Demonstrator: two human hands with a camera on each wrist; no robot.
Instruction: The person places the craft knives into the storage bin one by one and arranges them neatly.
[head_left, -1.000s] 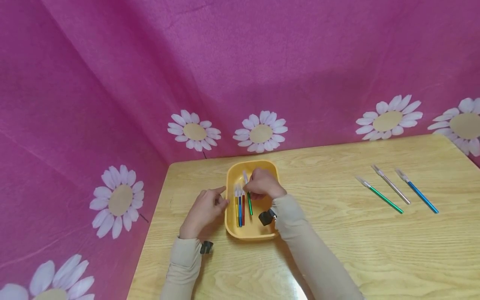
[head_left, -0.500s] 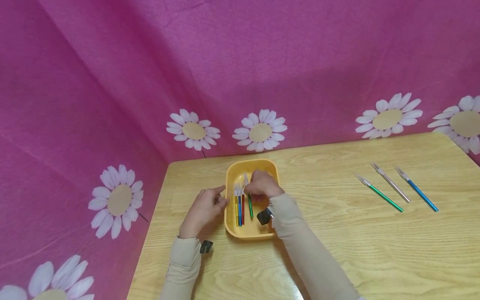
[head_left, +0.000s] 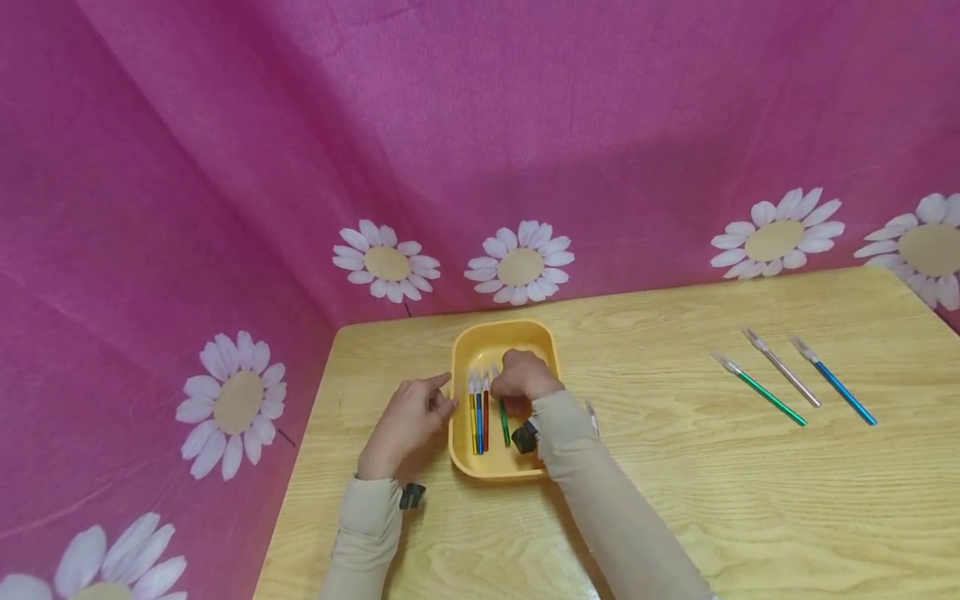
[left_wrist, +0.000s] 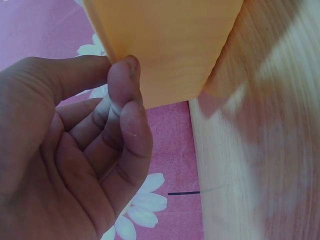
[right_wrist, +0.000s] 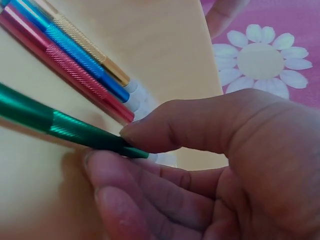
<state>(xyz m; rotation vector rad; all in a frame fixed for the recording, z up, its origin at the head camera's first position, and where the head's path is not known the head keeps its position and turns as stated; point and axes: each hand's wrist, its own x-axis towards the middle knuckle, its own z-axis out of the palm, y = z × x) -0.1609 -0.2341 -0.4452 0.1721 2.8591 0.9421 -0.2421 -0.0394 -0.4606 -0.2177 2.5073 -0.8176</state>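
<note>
A yellow plastic tray (head_left: 467,333) stands on the wooden table. My left hand (head_left: 405,423) pinches the tray's left rim between thumb and fingertips. Inside the tray, my right hand (head_left: 527,375) pinches a green craft knife (right_wrist: 55,122) near its clear cap, between thumb and fingers. That knife's handle slants close to the tray floor; whether it touches cannot be told. Beside it lie a red craft knife (right_wrist: 70,67), a blue craft knife (right_wrist: 75,55) and a gold craft knife (right_wrist: 92,45), side by side with their clear caps pointing away from me.
On the table (head_left: 675,483) to the right lie another green craft knife (head_left: 771,397), a pinkish silver one (head_left: 791,375) and another blue one (head_left: 843,390). A clear cap (head_left: 592,417) shows beside my right sleeve, the rest hidden. A pink flowered cloth (head_left: 600,150) hangs behind.
My right hand has drawn the green craft knife slightly toward me in the tray. A clear cap has come into view beside the right sleeve. The left hand has stayed put.
</note>
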